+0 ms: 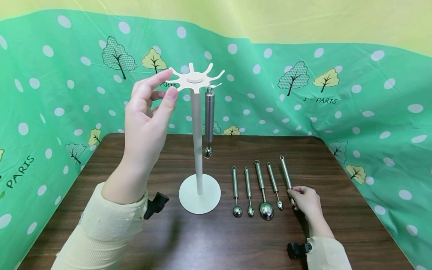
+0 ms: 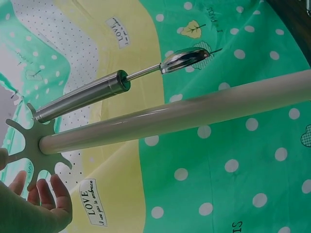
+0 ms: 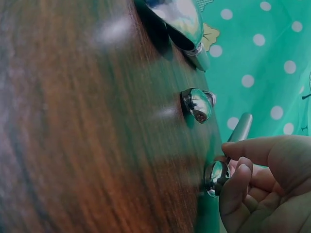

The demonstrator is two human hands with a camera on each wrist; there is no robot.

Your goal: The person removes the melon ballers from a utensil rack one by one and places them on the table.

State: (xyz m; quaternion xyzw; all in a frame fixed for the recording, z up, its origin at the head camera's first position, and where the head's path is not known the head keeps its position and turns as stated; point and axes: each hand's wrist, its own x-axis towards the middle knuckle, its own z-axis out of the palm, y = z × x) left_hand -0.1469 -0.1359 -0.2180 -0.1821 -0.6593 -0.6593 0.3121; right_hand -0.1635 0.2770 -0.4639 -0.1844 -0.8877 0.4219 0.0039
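A white stand with a round base and a ring of prongs stands on the table. My left hand holds its top, thumb and index finger at the left-hand prongs. From a prong on the right hangs a steel scoop, bowl downward. My right hand pinches a steel melon baller close to its small bowl, at the right end of a row. In the right wrist view, that round bowl shows beside the fingertips. Its handle points away from me on the table.
Several more steel scoops lie side by side, rings toward the back; the middle one has a large spoon bowl. The dark wooden table reaches back to a green dotted cloth. Dark devices sit at both wrists.
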